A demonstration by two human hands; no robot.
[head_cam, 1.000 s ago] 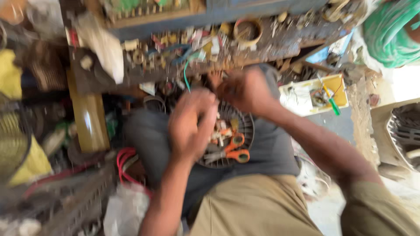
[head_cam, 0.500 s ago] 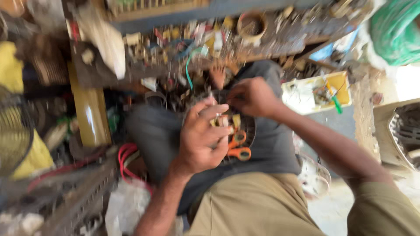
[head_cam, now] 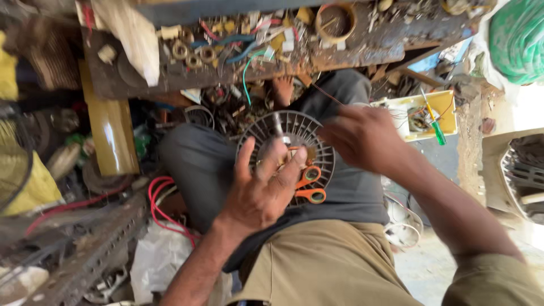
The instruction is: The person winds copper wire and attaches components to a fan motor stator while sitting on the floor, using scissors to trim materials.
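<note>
A round white slotted fan part [head_cam: 258, 133] with a metal shaft [head_cam: 278, 122] at its centre lies on my grey-clothed lap. Orange-handled scissors [head_cam: 310, 185] rest on its right side. My left hand [head_cam: 263, 195] lies over the near half of the part, thumb and fingers spread, fingertips touching near the centre. My right hand [head_cam: 362, 139] is blurred, just right of and above the part, fingers curled. A thin wire [head_cam: 326, 95] runs up and left from that hand.
Above my knees sits a dark wooden board [head_cam: 362, 48] strewn with washers, wires and small parts. A yellow tray [head_cam: 447, 107] with a green-handled screwdriver [head_cam: 437, 129] is at right. Red cable [head_cam: 156, 195], a yellow plank [head_cam: 110, 133] and a white bag [head_cam: 158, 258] crowd the left.
My left hand has slid toward me and opened its fingers over the round part. My right hand has pulled away from the centre toward the right.
</note>
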